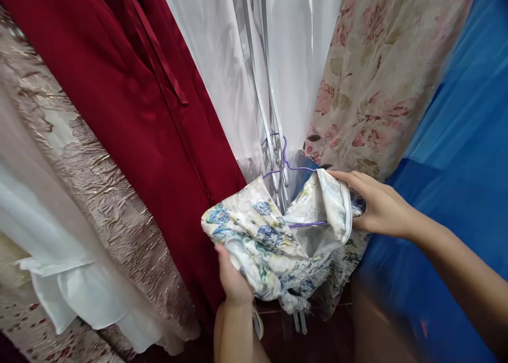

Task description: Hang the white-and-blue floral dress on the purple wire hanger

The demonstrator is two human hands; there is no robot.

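A white dress or top with blue and yellow flowers (268,233) sits partly on a purple wire hanger (284,155) in the middle of the view. Around the garment's lower left side my left hand (235,281) is closed, its thumb on the cloth and its other fingers hidden. My right hand (375,201) grips the right shoulder of the garment, where the cloth is folded back by the hanger's end. The neckline gapes between both hands, showing the hanger's lower bar. The hanger's hook lies against pale hanging straps (260,93); whether it is caught there I cannot tell.
Behind hang a dark red garment (119,98), white cloth (206,40), a pink-flowered fabric (365,82) and a bright blue one (468,141). At left are a textured beige-pink garment (91,146) and a white ruffled piece (87,294). My legs show below.
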